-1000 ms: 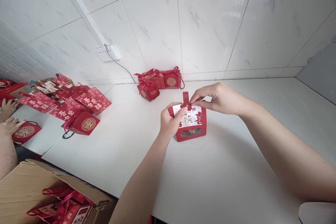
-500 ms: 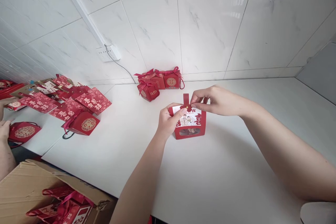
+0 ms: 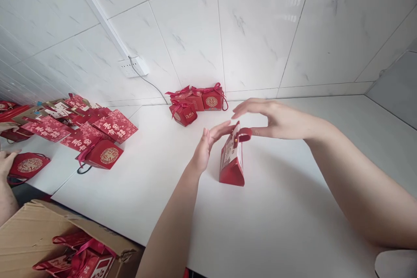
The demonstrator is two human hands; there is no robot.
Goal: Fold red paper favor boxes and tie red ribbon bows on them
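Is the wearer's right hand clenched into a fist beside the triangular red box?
No, the right hand has its thumb apart from its fingers beside the triangular red box.

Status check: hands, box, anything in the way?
Left hand, right hand open at red box, contact unclear. Box upright on table, strap looped rightward. Ribboned boxes clear of it, by wall.

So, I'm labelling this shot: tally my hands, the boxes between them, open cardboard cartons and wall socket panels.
Your left hand and right hand: 2
Triangular box: 1
Open cardboard carton: 1
Wall socket panel: 1
Total: 5
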